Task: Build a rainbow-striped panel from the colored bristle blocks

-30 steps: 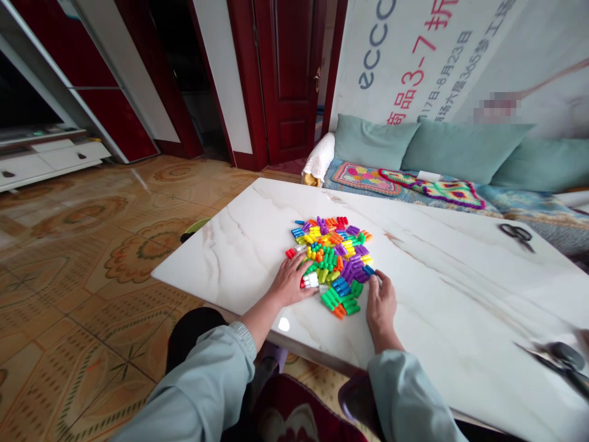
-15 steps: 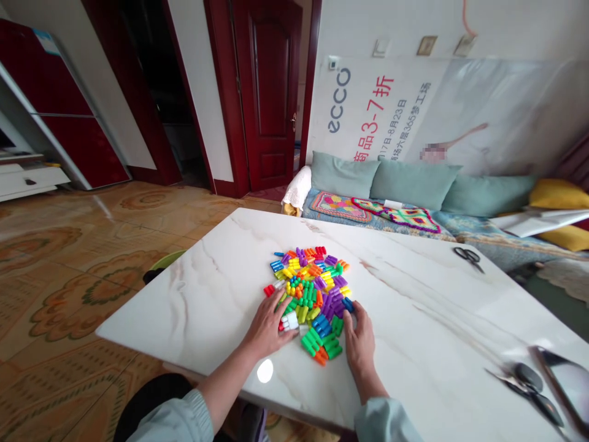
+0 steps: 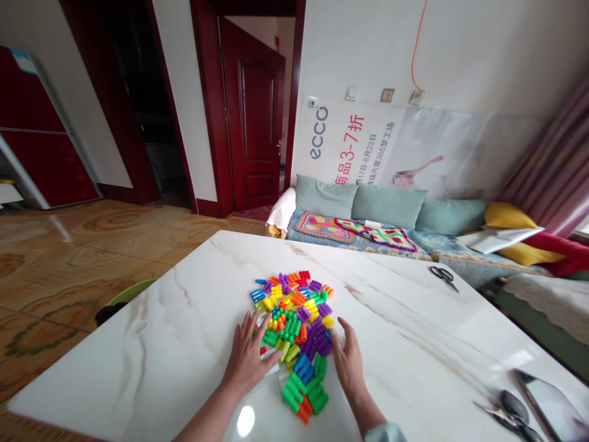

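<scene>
A heap of small colourful plastic building blocks [image 3: 297, 325] lies on a white marble-look table [image 3: 184, 344]. My left hand [image 3: 248, 359] lies flat on the table with fingers spread, touching the heap's left edge. My right hand [image 3: 348, 362] rests on the heap's right edge, fingers stretched out and together. Neither hand holds a block. A string of green, blue and orange blocks [image 3: 304, 393] trails from the heap toward me between the hands.
Scissors [image 3: 444, 276] lie at the table's far right. Dark scissors [image 3: 510, 411] and a phone [image 3: 550, 408] sit at the near right corner. A sofa [image 3: 381, 227] with cushions stands behind the table; a green object [image 3: 131, 293] is on the tiled floor at left.
The camera has tilted upward, so table and blocks sit lower in view. Both hands stay against the heap's sides; the left hand's fingers have spread a little wider.
</scene>
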The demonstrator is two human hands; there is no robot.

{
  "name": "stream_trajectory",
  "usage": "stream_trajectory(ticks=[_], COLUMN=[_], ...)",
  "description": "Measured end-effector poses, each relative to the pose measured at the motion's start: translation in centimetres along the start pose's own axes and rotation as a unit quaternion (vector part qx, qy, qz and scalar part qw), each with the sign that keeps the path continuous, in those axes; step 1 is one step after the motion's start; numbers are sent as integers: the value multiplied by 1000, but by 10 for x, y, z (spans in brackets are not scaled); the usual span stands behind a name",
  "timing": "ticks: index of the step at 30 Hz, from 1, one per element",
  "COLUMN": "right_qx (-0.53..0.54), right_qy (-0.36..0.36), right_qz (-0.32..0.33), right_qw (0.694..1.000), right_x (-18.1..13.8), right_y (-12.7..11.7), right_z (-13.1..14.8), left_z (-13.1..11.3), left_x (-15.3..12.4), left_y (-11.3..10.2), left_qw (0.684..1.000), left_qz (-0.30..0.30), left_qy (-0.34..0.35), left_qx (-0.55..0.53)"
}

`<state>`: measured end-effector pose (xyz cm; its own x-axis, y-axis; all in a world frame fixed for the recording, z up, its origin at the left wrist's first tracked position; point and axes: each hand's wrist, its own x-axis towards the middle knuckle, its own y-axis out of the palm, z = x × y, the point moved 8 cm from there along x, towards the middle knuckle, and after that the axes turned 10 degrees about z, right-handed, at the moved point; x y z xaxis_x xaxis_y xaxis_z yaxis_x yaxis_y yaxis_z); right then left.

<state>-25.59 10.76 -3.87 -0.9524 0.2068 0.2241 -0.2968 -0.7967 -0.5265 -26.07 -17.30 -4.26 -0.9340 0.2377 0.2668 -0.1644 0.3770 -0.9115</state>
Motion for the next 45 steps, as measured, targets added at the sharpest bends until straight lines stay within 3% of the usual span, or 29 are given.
stream_trajectory(ticks=[3, 6, 10, 14, 21, 24, 29, 34, 39, 43, 45], right_qx=[-18, -72, -95, -105, -142, -174, -190, -164, -121, -134, -175], right_qy=[9, 26, 12, -13, -43, -86, -155, -200, -219, -198, -168], right_qz=[-9, 28, 90, 138, 170, 199, 240, 284, 243, 118, 97], right_qw=[1000, 997, 991, 985, 974, 961, 939, 923, 937, 964, 965], right_x=[54, 105, 134, 130, 97, 76, 60, 78, 111, 149, 168], right_y=[-3, 13, 47, 57, 3, -4, 21, 61, 85, 68, 60], right_z=[-5, -12, -13, -6, 6, 23, 64, 105, 112, 84, 66], left_z=[0, 0, 0, -3, -5, -5, -6, -5, -6, -6, -6], left_x=[0, 1, 2, 2, 2, 2, 1, 1, 1, 2, 1], left_y=[1, 2, 2, 0, -3, -4, -6, -4, -4, -3, -2], left_qw=[1000, 1000, 1000, 1000, 1000, 1000, 1000, 1000, 999, 999, 999], left_qz=[0, 10, 13, 22, 21, 13, 4, 19, 32, 40, 37], left_qy=[-4, -7, -6, -5, -5, -4, 0, -4, -3, -4, -2], left_qx=[4, 4, 9, 6, -8, -8, -4, -4, 9, 25, 29])
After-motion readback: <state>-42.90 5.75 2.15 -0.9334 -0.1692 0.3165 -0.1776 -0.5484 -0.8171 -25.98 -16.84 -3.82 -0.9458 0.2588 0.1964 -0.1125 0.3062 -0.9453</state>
